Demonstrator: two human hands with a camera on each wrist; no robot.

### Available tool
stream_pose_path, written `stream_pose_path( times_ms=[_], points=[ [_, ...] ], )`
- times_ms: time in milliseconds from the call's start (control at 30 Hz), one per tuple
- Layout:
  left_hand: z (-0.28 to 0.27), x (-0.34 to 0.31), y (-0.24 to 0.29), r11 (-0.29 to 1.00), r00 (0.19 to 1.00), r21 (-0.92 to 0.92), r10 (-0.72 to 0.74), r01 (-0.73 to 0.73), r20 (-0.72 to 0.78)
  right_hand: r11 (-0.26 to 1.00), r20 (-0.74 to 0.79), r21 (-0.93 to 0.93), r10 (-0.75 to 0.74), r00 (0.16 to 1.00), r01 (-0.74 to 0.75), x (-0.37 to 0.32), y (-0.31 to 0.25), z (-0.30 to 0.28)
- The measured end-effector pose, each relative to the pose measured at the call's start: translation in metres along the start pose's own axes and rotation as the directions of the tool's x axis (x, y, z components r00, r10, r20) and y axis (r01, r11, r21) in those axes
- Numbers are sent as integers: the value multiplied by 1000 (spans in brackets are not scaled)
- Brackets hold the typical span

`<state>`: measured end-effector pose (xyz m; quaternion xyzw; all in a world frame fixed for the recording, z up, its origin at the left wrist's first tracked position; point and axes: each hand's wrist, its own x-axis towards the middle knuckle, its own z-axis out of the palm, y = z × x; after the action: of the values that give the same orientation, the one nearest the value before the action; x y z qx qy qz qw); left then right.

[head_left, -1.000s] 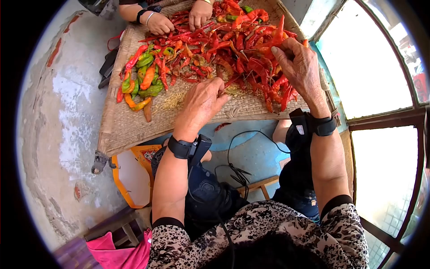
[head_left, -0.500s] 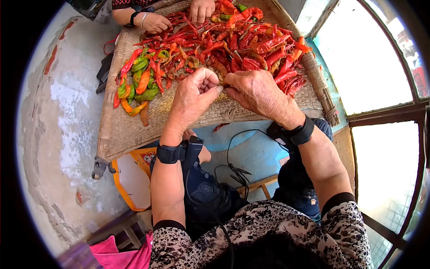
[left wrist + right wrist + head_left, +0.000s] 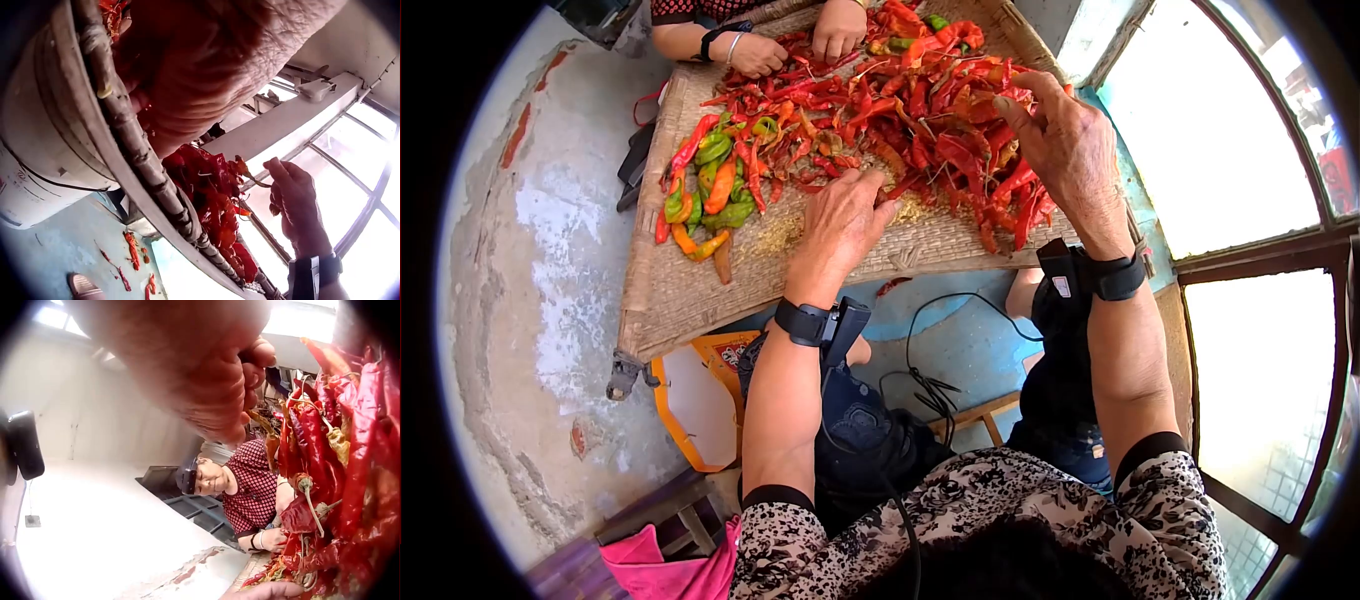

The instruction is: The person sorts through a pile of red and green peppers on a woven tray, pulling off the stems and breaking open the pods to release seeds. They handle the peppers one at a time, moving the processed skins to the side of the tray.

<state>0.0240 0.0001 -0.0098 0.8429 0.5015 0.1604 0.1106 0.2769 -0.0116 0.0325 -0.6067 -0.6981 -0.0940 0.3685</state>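
Note:
My left hand (image 3: 840,225) is low over the front of a woven tray (image 3: 690,310), fingers bent, beside a heap of red chili peppers (image 3: 940,130). A red chili overlaps its fingertips; I cannot tell whether they grip it. My right hand (image 3: 1075,145) is raised at the heap's right side. In the left wrist view, the right thumb and fingers pinch the thin stem of a dried chili (image 3: 240,167). The right wrist view shows that hand's curled fingers (image 3: 250,378) close to a yellowish pepper (image 3: 272,447).
Green and orange peppers (image 3: 715,180) lie at the tray's left. Across from me another person's hands (image 3: 837,30) work at the far edge. Pale seeds (image 3: 775,230) are scattered on the weave. A window (image 3: 1210,130) stands to the right, a black cable (image 3: 935,390) below.
Half a second ago both hands met at their fingertips over the tray's front. Since then the right hand has moved up and right to the heap; the left has stayed near the front.

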Motion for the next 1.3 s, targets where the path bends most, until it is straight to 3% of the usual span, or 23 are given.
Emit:
stream_pose_path(
  times_ms=[67, 133, 200, 300, 367, 400, 467, 567, 700, 767, 867, 933, 1033, 1133, 1300],
  points=[
    [4, 3, 0, 998, 999, 46, 36, -36, 2, 1000, -34, -1, 27, 999, -27, -1, -7, 2],
    [9, 5, 0, 996, 999, 75, 52, -51, -14, 985, -175, 112, -114, 978, 135, -3, -15, 7],
    [10, 6, -1, 992, 997, 107, 65, -62, -29, 983, -102, 142, -102, 989, 116, -4, -23, 10],
    [3, 6, 0, 992, 999, 129, 8, -1, -53, 918, -50, 292, -266, 963, 269, -9, -31, 24],
    [-12, 3, -1, 996, 995, -69, -62, 56, -80, 905, 18, 320, -301, 954, 279, -16, -40, 31],
    [-17, 0, 0, 996, 995, -69, -60, 55, -79, 892, 24, 320, -344, 939, 318, -19, -45, 32],
    [-25, -5, -1, 942, 983, -286, -182, 177, 10, 892, 91, 317, -366, 926, 322, -24, -50, 36],
    [-30, -11, -1, 929, 991, -344, -122, 134, 56, 914, 241, 248, -379, 894, 321, -29, -55, 42],
    [-31, -14, -1, 884, 996, -461, -41, 75, 84, 906, 313, 222, -417, 853, 361, -27, -54, 42],
    [-34, -14, -3, 855, 995, -510, -75, 97, 65, 935, 298, 149, -353, 887, 322, -23, -53, 34],
    [-36, -12, -9, 818, 989, -560, -145, 131, 19, 978, 312, 166, -177, 933, 129, -14, -38, 28],
    [-33, -11, -13, 792, 981, -602, -181, 103, -70, 973, 183, 206, -139, 973, 100, -9, -25, 22],
    [-32, -11, -11, 777, 981, -626, -163, 65, -100, 995, 12, 101, 18, 1000, -19, -4, -8, 15],
    [-31, -11, -6, 747, 984, -664, -142, 36, -106, 992, -15, 109, 63, 998, -61, -2, -7, 12],
    [-33, -11, 10, 728, 1000, -685, -22, 26, 15, 902, 196, 359, -325, 925, 241, -19, -43, 25]
  ],
)
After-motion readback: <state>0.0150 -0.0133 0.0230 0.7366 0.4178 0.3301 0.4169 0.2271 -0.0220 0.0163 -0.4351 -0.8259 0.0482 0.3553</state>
